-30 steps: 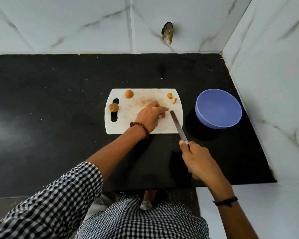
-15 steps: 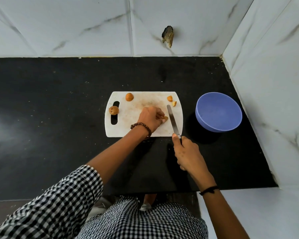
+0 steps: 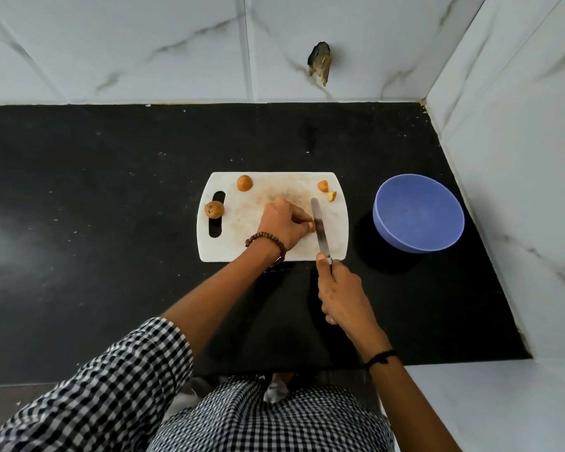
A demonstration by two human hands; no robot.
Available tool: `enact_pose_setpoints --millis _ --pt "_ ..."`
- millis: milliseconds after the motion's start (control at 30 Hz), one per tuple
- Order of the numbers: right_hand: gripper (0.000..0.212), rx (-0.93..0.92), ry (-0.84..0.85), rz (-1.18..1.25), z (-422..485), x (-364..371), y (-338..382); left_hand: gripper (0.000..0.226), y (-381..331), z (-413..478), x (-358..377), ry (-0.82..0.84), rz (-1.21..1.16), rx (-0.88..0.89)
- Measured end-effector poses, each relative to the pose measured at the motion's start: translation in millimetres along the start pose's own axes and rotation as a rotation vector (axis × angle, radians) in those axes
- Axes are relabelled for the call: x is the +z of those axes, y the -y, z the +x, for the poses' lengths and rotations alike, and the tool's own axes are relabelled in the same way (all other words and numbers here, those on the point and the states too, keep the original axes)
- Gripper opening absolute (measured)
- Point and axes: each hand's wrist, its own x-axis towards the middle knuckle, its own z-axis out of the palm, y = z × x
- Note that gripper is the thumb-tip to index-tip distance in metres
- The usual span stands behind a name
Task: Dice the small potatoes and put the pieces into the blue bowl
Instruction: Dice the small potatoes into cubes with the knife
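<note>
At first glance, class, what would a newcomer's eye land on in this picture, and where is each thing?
The white cutting board in the middle of the black counter draws the eye first. On it the left hand pins a potato piece, and the right hand holds a knife against it. The blue bowl stands right of the board.

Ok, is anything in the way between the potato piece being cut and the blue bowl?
Only the knife blade, right beside the piece the left hand holds. Past it, bare cutting board and counter reach the blue bowl.
</note>
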Motion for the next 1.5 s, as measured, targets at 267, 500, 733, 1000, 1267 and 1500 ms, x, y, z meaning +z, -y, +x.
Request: enact_pose_setpoints --millis 267,500,733,1000,1267,1500 --pt "0.044 0.017 0.037 -0.144 9 -5 11 0.017 -9 3 2 0.001 -0.010 -0.045" --pt "0.043 0.000 0.041 -0.266 9 -12 20 0.015 -12 -2 3 -0.012 0.009 -0.029" --pt "0.039 -0.054 0.016 -0.421 4 -18 22 0.020 -10 -2 -5 0.045 -0.019 -0.014" --pt "0.042 -0.080 0.008 -0.445 3 -21 21 0.022 -10 -1 -8 0.081 -0.014 0.008" --pt "0.044 -0.097 0.005 -0.503 1 -25 14 0.021 -11 -2 -5 0.062 -0.017 -0.010" --pt "0.034 -0.082 0.025 -0.524 -12 -30 -2 0.019 -9 -2 -3 0.030 -0.031 -0.024"
